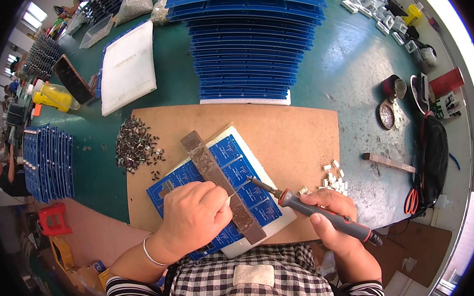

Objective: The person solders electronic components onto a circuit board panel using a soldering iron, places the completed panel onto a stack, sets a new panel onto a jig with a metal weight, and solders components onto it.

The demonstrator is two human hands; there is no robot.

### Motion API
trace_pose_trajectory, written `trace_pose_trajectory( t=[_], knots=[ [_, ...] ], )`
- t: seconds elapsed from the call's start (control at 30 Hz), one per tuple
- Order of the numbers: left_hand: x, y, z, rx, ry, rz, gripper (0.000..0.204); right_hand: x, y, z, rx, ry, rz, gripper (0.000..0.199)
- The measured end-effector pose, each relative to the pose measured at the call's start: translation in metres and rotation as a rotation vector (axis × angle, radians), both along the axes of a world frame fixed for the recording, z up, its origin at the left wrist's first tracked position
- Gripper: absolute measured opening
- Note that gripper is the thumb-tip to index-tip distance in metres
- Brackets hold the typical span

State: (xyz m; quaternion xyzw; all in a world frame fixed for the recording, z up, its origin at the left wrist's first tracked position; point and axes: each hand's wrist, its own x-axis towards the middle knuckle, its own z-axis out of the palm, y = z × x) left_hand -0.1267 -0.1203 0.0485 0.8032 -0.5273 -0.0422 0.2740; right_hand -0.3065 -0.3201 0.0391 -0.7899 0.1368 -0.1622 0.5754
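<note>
My right hand (333,219) is wrapped round the grey handle of a soldering iron (320,211). The iron's tip points left, at the surface of a blue circuit board panel (228,150). The panel lies tilted on a white foam pad (284,220). A rusty flat metal bar (209,165) crosses the panel diagonally. My left hand (195,216) is a closed fist over the panel, against the bar's left side; whatever its fingers hold is hidden. The foam pad rests on a brown board (303,136).
Small black components (134,142) are heaped at the left, white connectors (333,178) at the right. Behind stands a tall stack of blue circuit boards (251,46). Another metal bar (391,162), scissors (411,202) and a black pouch (433,154) lie farther right. A yellow bottle (55,96) stands left.
</note>
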Motion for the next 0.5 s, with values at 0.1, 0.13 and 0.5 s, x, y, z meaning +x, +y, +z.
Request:
trace_pose_trajectory(
  t=[0.1, 0.13, 0.5],
  knots=[
    [0.0011, -0.0011, -0.0013, -0.003, -0.018, 0.005, 0.016, 0.0029, -0.0001, 0.0000, 0.008, -0.013, -0.001, 0.030],
    [0.0015, -0.0016, -0.0019, -0.023, -0.030, 0.007, 0.016, 0.0039, -0.0004, 0.0001, 0.013, -0.019, 0.002, 0.030],
    [0.0019, -0.0063, -0.0058, 0.020, -0.061, 0.017, 0.015, 0.0084, -0.0045, 0.0025, -0.053, -0.030, 0.028, 0.028]
  ],
)
